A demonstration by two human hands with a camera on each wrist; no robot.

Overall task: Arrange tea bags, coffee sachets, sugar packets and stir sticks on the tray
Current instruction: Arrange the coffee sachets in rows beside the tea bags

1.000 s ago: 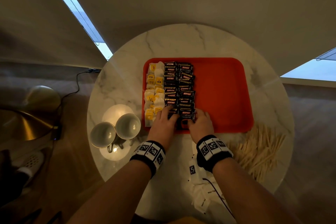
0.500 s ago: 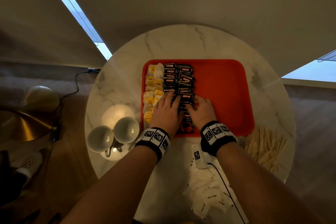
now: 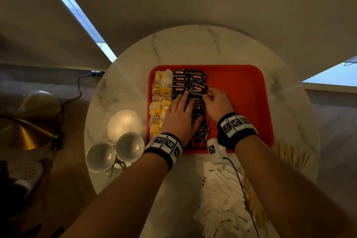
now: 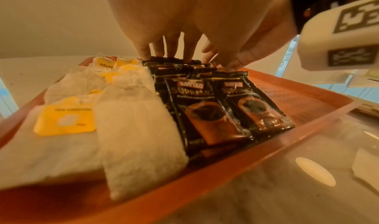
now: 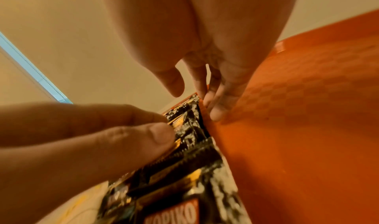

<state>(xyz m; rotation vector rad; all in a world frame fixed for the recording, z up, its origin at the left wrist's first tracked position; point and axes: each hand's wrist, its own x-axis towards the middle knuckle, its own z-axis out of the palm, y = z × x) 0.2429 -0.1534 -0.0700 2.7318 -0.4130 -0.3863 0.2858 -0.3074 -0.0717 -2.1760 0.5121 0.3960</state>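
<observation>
An orange tray (image 3: 241, 102) lies on the round marble table. Tea bags (image 3: 161, 102) with yellow tags fill its left column. Two rows of black coffee sachets (image 3: 193, 81) lie beside them. My left hand (image 3: 181, 110) lies flat on the sachets (image 4: 205, 110), fingers (image 4: 170, 45) straight and pressing down. My right hand (image 3: 216, 100) stands at the rows' right edge, and its fingertips (image 5: 217, 110) touch the side of the sachets (image 5: 190, 170) on the tray floor (image 5: 297, 130). White sugar packets (image 3: 222, 205) lie on the table by my right forearm. Wooden stir sticks (image 3: 289, 156) lie right of the tray, partly hidden by my arm.
Two white cups (image 3: 100, 156) (image 3: 130, 146) stand left of the tray with a white saucer (image 3: 124, 123) behind them. A small white tagged box (image 3: 213, 149) with a cable sits at the tray's near edge. The tray's right half is bare orange.
Both hands have slid from the near end of the sachet rows to their middle, away from me. The near sachets, covered before, now show behind my wrists.
</observation>
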